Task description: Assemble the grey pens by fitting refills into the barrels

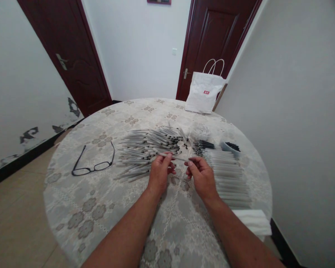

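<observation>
My left hand (161,169) is closed in a pinch around a slim, pale pen-like stick (180,159). The stick runs across to my right hand (201,175), whose thumb and forefinger pinch its other end. Under and left of my left hand spreads a large pile of similar sticks with black tips (136,149). Just beyond my right hand lies a bunch of small black rods (205,144). To its right, pale translucent tubes (229,178) lie side by side in a row. A small container (231,147) of black pieces stands behind them.
Black-framed glasses (93,168) lie at the left on the patterned tablecloth (114,227). A white paper bag (203,93) stands at the far edge. A folded white cloth or tissue (252,220) is at the right edge. Clear plastic (199,131) lies behind the black rods.
</observation>
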Demonstrator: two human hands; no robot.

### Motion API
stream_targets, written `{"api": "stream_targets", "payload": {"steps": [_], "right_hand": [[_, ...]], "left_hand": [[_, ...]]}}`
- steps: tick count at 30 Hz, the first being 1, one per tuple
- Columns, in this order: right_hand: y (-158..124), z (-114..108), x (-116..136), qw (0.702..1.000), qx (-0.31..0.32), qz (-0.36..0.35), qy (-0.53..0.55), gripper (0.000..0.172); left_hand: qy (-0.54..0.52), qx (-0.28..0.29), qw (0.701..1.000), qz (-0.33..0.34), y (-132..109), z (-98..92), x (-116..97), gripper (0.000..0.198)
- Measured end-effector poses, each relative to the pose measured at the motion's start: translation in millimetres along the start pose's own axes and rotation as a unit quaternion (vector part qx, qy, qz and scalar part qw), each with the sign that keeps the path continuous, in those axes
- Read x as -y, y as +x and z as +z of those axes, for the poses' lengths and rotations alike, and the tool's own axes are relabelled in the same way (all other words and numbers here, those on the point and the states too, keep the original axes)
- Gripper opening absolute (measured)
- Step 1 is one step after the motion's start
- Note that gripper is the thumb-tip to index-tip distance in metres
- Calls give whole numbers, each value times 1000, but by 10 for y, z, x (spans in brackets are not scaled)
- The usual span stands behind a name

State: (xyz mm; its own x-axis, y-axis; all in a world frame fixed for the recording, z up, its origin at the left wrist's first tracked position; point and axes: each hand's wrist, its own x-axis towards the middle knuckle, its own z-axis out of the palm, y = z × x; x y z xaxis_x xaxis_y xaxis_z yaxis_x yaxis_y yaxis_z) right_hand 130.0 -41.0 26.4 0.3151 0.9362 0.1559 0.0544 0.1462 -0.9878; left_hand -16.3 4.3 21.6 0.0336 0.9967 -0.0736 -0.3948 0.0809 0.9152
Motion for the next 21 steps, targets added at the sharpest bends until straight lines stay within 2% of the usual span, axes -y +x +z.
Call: {"api": "stream_targets", "payload": {"steps": [4, 8, 13, 21], "right_hand": [[-12, 22, -45, 998, 57, 20, -22, 31], [-11, 5, -51, 990, 98, -2, -100, 29], [0, -9, -24, 981, 116, -39, -150, 25], [15, -18, 18, 982, 162, -4, -98, 24]], "left_hand": [[4, 27, 1000, 4, -24, 19, -7, 44], [16, 52, 998, 10, -36, 34, -6, 38], [108, 78, 990, 35, -57, 46, -35, 39], [157, 79, 983, 43, -34, 3, -27, 44]]}}
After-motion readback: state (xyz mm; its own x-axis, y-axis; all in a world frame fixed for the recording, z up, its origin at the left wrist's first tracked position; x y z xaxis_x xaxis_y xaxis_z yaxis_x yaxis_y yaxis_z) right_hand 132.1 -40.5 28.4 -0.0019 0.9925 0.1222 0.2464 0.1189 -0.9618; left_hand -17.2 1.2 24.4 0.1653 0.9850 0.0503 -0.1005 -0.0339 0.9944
